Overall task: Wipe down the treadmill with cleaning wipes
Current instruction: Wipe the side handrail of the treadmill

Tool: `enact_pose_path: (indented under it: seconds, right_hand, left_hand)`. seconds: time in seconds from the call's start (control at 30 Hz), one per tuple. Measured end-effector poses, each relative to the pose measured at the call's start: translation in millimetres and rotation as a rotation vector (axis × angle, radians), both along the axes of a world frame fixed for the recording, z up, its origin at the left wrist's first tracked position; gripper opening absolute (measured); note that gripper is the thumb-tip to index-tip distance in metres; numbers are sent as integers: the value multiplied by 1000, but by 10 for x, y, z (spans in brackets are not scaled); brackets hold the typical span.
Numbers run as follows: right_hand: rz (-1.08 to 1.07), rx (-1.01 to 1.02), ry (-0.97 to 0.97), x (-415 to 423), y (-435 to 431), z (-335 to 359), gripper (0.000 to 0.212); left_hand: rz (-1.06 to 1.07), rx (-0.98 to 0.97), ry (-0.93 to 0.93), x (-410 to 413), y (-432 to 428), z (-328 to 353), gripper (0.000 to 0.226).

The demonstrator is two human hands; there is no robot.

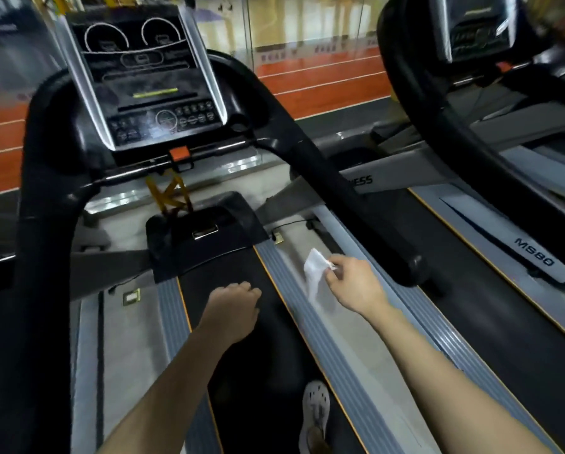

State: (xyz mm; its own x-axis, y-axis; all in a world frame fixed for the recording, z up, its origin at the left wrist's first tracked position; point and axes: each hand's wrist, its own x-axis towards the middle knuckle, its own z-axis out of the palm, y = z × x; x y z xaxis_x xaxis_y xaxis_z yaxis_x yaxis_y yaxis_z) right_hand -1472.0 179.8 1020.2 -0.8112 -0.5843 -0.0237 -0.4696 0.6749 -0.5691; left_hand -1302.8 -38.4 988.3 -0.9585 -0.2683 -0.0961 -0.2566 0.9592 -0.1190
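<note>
We look down on the treadmill (209, 244), whose black belt (261, 371) runs from near to far between two ribbed grey side rails (338, 371). A white perforated shoe (316, 407) stands on the belt's near right part. Right of it, a grey floor (369, 355) strip separates it from a second treadmill (533, 257); a floor socket (278, 238) and a black cable (294, 222) lie at the strip's far end. Another socket (131, 296) lies on the floor at left.

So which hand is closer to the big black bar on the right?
Right. The right hand, pinching the wipe, is just left of the end of the black bar; the left hand is farther left, over the belt.
</note>
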Motion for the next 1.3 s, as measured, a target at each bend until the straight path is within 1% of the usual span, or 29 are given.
enact_pose_path:
  seconds: [0.1, 0.23, 0.3, 0.33, 0.37, 0.43, 0.47, 0.5, 0.53, 0.57, 0.63, 0.7, 0.77, 0.83, 0.9, 0.93, 1.0, 1.1, 1.17, 1.2, 1.27, 1.3]
  right_hand:
    - [-84, -85, 140, -772, -216, 219, 17]
    - [-188, -297, 361, -1673, -395, 510, 16]
    - [-194, -289, 532, -1979, -365, 374, 11]
    - [-170, -225, 574, -2097, -317, 228, 8]
    - [-134, -117, 531, -2197, -259, 10, 9]
    - [-58, 223, 314, -2282, -122, -488, 24]
    - [-6, 397, 229, -2272, -53, -718, 37]
    - [24, 510, 196, -2245, -11, -897, 52]
    - [17, 537, 198, -2216, -3, -1005, 61]
    - [-35, 492, 213, -2209, -25, -1034, 63]
    - [-149, 370, 289, -2248, -117, -974, 56]
    - [-258, 261, 395, -2362, -236, -905, 41]
    - [-319, 214, 422, -2482, -360, -869, 38]
    - [-350, 283, 376, -2593, -566, -962, 47]
    - [-389, 382, 349, -2624, -755, -1089, 58]
    - [-416, 392, 338, -2606, -790, -1132, 61]
    - [-494, 378, 337, -2525, -688, -1193, 64]
    - [-693, 499, 302, -2258, -274, -1270, 66]
    - [-868, 584, 271, -1998, -16, -1301, 66]
    - [-963, 596, 253, -1896, 15, -1297, 64]
    - [-1155, 582, 255, -1897, -222, -1267, 59]
    - [-1208, 549, 269, -2014, -463, -1260, 57]
  left_hand:
    - [-36, -27, -25, -667, -257, 29, 37]
    - [-68, -48, -44, -1515, -571, 131, 35]
    - [-113, -51, -40, -1938, -640, 171, 35]
    - [-129, -58, -27, -2160, -654, 185, 35]
    - [-148, -62, -16, -2384, -663, 190, 35]
    - [-207, -54, -8, -2778, -638, 180, 36]
    - [-238, -37, -12, -2955, -630, 157, 36]
    - [-268, -16, -16, -3130, -626, 140, 35]
    - [-295, 0, -15, -3304, -626, 122, 35]
    - [-325, 12, 0, -3474, -638, 92, 33]
    - [-403, 32, 33, -3780, -650, 31, 33]
    - [-500, 32, 53, -4071, -658, -54, 43]
    - [-585, -11, 129, -4327, -660, -111, 45]
    - [-666, -31, 220, -4630, -703, -195, 39]
    - [-740, -10, 298, -4914, -784, -263, 37]
    - [-787, -4, 298, -5068, -836, -303, 39]
    - [-852, -16, 217, -5375, -965, -382, 46]
    - [-891, -55, 69, -5733, -1114, -496, 58]
    - [-888, -50, 65, -5790, -1105, -561, 62]
    - [-883, -51, 83, -5770, -1082, -574, 62]
    - [-860, -61, 107, -5716, -1057, -588, 60]
    - [-856, -62, 115, -5715, -1058, -597, 59]
